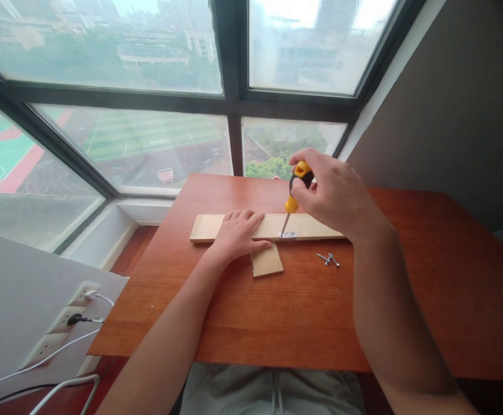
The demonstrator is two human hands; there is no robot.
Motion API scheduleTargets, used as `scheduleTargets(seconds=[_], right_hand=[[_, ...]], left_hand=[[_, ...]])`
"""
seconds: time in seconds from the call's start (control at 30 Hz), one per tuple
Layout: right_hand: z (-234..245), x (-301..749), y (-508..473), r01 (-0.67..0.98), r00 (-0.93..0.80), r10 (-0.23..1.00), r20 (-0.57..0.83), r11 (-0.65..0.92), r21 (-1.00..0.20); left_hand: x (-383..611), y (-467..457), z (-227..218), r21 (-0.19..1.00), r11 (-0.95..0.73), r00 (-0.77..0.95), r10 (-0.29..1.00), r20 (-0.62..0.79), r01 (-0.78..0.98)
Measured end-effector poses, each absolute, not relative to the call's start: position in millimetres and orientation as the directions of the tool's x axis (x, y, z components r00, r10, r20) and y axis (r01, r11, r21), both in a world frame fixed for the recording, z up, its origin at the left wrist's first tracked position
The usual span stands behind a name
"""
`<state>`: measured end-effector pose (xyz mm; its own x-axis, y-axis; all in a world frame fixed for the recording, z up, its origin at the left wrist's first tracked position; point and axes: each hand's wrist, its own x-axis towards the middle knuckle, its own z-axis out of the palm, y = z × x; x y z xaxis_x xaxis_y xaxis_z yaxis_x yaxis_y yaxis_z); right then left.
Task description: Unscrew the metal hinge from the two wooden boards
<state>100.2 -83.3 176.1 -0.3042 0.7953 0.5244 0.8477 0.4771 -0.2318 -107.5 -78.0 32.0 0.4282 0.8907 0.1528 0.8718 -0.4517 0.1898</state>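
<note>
My right hand (333, 193) is closed round the yellow-and-black handle of a screwdriver (294, 193). Its tip stands on a small metal bracket (288, 235) at the front edge of a long light wooden board (307, 226). My left hand (236, 233) lies flat, fingers stretched out, pressing on that board and on a small wooden piece (267, 262) that sticks out toward me below it. A few loose screws (329, 259) lie on the table just right of the bracket.
The boards rest on a reddish wooden table (428, 288) set against a large window (147, 144). A grey wall (462, 109) rises at the right. At lower left a wall socket strip (67, 320) has cables plugged in.
</note>
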Motion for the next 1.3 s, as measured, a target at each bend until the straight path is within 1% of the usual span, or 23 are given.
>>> scheduleTargets(seconds=[0.13,0.4,0.6,0.8,1.0,1.17,1.3], right_hand=[[172.2,98.6,-81.3,0.894,-0.228,0.786,0.574,0.403,-0.196],[170.9,97.1,-83.8,0.895,-0.24,0.795,0.557,0.404,-0.191],[170.5,95.7,-82.8,0.917,-0.178,0.794,0.581,0.348,-0.195],[168.2,94.4,-80.6,0.913,-0.201,0.783,0.589,0.368,-0.178],[167.9,93.0,-82.3,0.892,-0.213,0.779,0.59,0.401,-0.207],[166.2,91.1,-79.2,0.911,-0.177,0.789,0.588,0.358,-0.207],[165.9,93.7,-77.8,0.872,-0.213,0.791,0.574,0.419,-0.254]], left_hand=[[-108.1,-77.2,31.7,0.201,-0.448,0.425,0.893,0.148,0.871],[-108.1,-75.9,31.6,0.215,-0.446,0.425,0.894,0.139,0.869],[-108.4,-76.1,31.4,0.206,-0.458,0.435,0.888,0.151,0.865],[-108.8,-74.6,30.1,0.207,-0.461,0.438,0.886,0.151,0.863],[-108.3,-74.7,30.4,0.226,-0.456,0.432,0.89,0.147,0.861],[-107.9,-75.0,31.3,0.217,-0.455,0.434,0.89,0.139,0.863],[-108.1,-75.8,30.3,0.196,-0.461,0.436,0.886,0.156,0.866]])
